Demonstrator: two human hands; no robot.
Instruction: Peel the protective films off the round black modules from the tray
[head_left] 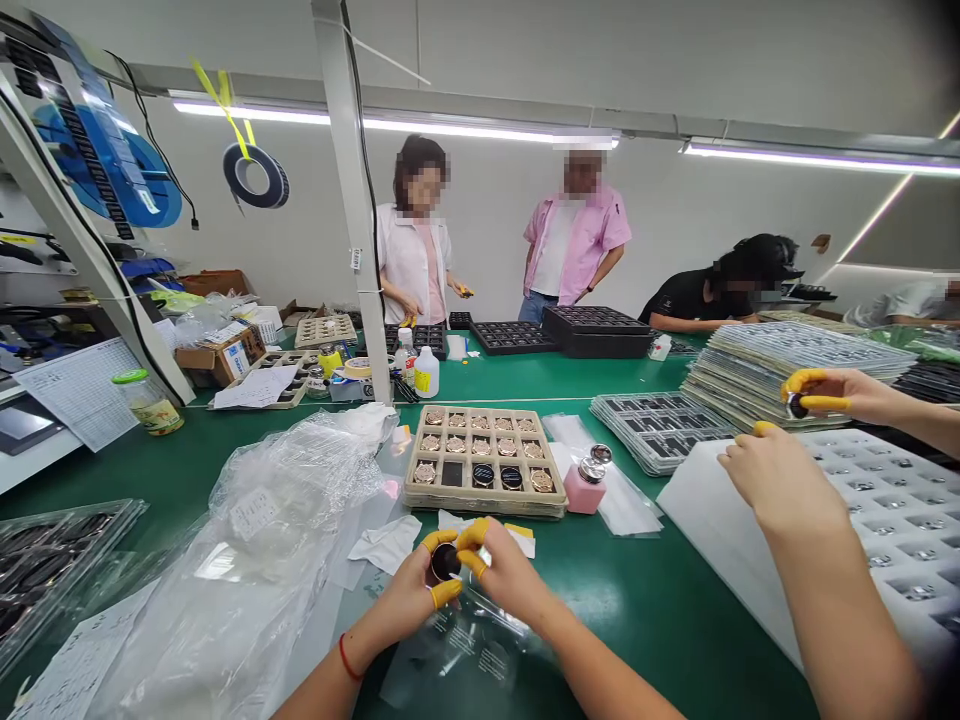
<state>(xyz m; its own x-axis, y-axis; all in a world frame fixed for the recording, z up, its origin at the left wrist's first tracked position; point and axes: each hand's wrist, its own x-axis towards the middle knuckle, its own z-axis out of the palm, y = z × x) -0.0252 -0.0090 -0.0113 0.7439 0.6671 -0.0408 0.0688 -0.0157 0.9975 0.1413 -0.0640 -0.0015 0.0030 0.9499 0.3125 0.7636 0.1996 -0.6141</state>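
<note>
Near the front of the green table, my left hand [409,598], with yellow finger covers and a red cord at the wrist, grips a round dark watch case [445,562] by its edge. My right hand [499,570], also in yellow finger covers, has its fingers pinched together at the case's right side; whether it holds something small is hidden. Just beyond, a beige tray [487,503] carries rows of watch heads, most gold-coloured, two with black faces. White tissue [385,543] lies left of the case, and clear plastic film [469,655] spreads below my hands.
A pink bottle [585,487] stands right of the tray. Crumpled plastic wrap [247,560] covers the left. A co-worker's hands [787,470] reach in at right over a white foam tray [690,490]. Stacked trays [712,370] stand behind. Two people stand across the table.
</note>
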